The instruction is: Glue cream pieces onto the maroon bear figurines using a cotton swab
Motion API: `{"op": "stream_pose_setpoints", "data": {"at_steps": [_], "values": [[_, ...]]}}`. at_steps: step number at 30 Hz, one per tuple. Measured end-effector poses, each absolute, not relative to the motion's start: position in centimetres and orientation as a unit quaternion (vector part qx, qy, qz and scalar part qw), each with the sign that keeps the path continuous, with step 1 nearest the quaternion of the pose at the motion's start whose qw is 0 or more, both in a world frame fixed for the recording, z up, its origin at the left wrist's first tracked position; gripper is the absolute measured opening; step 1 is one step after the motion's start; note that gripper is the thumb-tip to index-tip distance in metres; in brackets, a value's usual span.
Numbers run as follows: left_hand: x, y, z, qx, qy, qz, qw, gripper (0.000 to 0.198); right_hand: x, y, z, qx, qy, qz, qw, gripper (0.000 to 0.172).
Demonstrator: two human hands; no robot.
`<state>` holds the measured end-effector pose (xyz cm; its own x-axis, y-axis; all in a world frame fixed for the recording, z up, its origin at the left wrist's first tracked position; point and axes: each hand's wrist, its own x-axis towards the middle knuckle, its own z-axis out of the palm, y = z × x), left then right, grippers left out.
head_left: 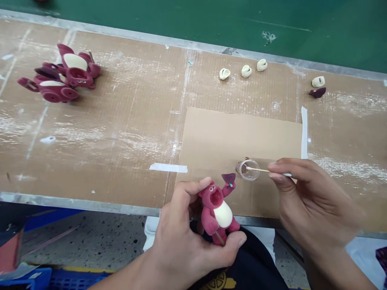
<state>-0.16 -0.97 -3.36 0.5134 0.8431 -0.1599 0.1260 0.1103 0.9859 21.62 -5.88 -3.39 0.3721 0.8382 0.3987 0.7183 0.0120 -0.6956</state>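
Note:
My left hand is closed around a dark pink bear figurine with a cream belly and open mouth. One raised arm of the figurine carries a dark purple piece, and a thin brown stick shows at its lower side. Between the thumb and fingers of my right hand is a cotton swab. The swab's far tip reaches into a small clear plastic cup to the right of the figurine; whether it touches the bottom I cannot tell.
The cup stands on a cardboard sheet taped over the covered table. Two more bear figurines lie at the far left. Several small cream parts sit along the back, with a dark purple part at the right. Green surface lies beyond.

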Motion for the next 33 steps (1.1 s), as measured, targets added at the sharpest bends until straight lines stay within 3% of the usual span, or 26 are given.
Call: {"op": "stream_pose_setpoints", "data": {"at_steps": [7,12,19,25,33], "values": [[0.3,-1.4,-3.8,0.63,0.426,0.283,0.584,0.075,20.0,-7.3,-0.8,-0.713,-0.472,0.116,0.505,0.018],[0.3,-1.8,-4.1,0.671,0.457,0.28,0.512,0.08,19.0,-6.6,0.6,-0.618,-0.599,0.24,0.449,0.019],[0.2,-1.5,-3.3,0.689,0.46,0.275,0.488,0.077,18.6,-5.9,-0.3,-0.614,-0.641,0.213,0.409,0.017],[0.4,-1.3,-3.7,0.762,0.427,0.321,0.365,0.073,19.0,-5.4,1.0,-0.587,-0.694,0.206,0.362,0.025],[0.2,-1.1,-4.0,0.78,0.414,0.335,0.329,0.07,18.3,-5.5,0.6,-0.593,-0.68,0.21,0.378,0.023]]}}
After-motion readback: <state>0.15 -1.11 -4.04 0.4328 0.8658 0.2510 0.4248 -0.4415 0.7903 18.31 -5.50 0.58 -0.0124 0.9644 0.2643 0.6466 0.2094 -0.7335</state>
